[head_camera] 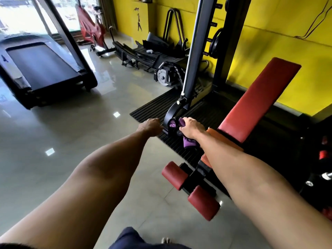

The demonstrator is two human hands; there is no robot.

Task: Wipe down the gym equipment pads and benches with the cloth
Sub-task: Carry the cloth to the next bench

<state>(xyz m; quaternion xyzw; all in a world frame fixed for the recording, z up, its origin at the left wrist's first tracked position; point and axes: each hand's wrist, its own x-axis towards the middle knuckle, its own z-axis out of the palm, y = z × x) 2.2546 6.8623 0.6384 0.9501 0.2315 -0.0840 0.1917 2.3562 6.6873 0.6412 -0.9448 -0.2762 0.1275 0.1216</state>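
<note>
Cloth [187, 143], purple, is bunched in your right hand [191, 127], whose fingers curl round it and press it against the black curved foot [173, 112] of the rack upright, on the ribbed mat [149, 108]. Your left hand [150, 126] sits just beside that foot; you cannot tell whether it grips anything. The red incline bench [258, 97] and its 2 roller pads [173, 175] lie beneath your right forearm.

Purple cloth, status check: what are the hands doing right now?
Right hand grips purple cloth against black machine base. Left hand beside it, grip unclear. Red bench close by.
</note>
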